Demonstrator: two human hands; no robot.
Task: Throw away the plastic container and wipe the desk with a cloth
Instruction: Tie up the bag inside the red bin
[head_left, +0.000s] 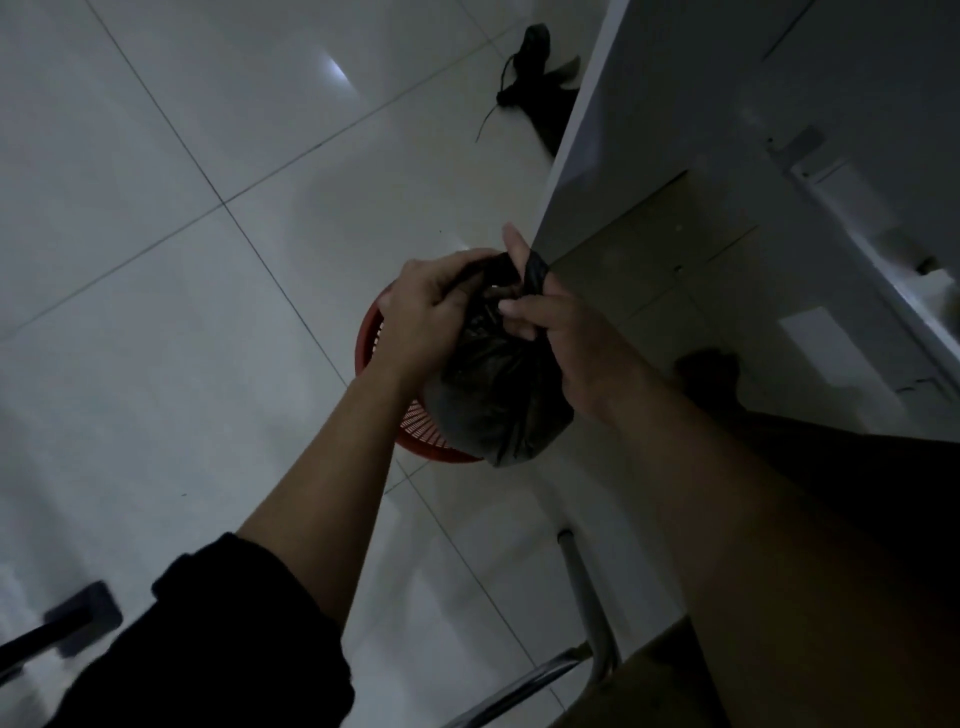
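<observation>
A full black plastic bag (498, 400) hangs above a red mesh waste basket (421, 431) that stands on the floor. My left hand (431, 317) grips the bag's gathered top from the left. My right hand (566, 332) holds the other side of the top, with a strip of the bag wound around one finger. The bag hides most of the basket. The plastic container and the cloth are not in sight; the bag's contents cannot be seen.
The white desk's side panel (602, 156) rises just right of the basket. A dark shoe and a cord (530, 67) lie on the pale tiled floor behind. A chrome chair frame (582, 603) sits at the bottom, and a dark chair foot (83, 616) at the bottom left.
</observation>
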